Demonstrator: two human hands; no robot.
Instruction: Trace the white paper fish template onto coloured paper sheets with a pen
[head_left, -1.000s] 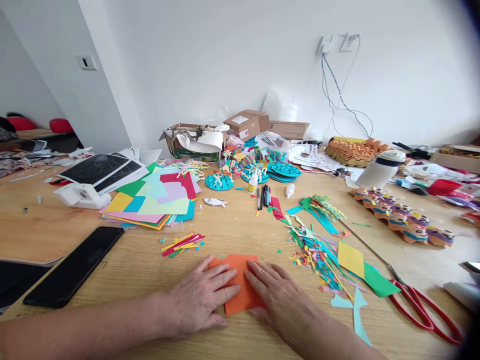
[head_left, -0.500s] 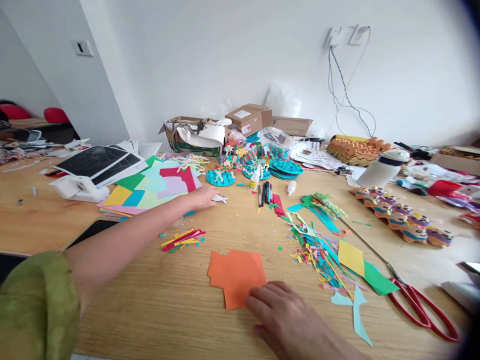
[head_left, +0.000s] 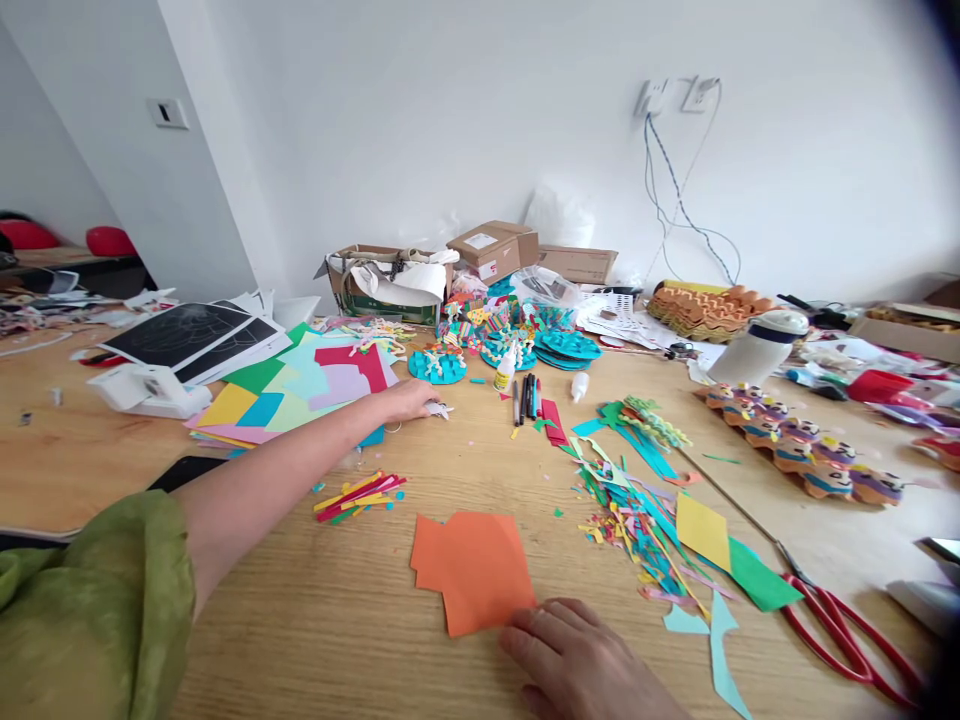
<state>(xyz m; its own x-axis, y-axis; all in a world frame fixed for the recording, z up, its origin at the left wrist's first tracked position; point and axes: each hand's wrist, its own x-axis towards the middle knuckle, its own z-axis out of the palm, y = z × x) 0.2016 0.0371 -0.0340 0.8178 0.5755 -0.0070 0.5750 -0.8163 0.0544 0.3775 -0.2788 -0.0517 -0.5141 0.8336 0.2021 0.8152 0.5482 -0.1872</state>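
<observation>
My left hand [head_left: 411, 398] reaches far out over the table, its fingers closed at a small white paper piece [head_left: 442, 410] that pokes out past the fingertips. Its exact shape is too small to make out. Near the front edge my right hand [head_left: 574, 650] rests palm down, fingers stretched out, the tips at the lower right corner of an orange sheet of paper [head_left: 480, 575]. That sheet lies flat, with notches cut from its left side. A cluster of thin coloured paper strips [head_left: 360, 497] lies below my left forearm.
A glue bottle [head_left: 505, 368] and several pens [head_left: 528, 398] stand or lie mid-table. Right are paper scraps [head_left: 637, 520], red-handled scissors [head_left: 840, 625] and a painted egg carton [head_left: 795, 440]. Coloured sheets [head_left: 255, 372] spread left; teal plates [head_left: 566, 348] and boxes [head_left: 495, 247] sit behind.
The view has tilted up slightly and shifted a little right. My left hand stays by the white paper piece. My right hand has slid slightly off the orange sheet, toward its corner.
</observation>
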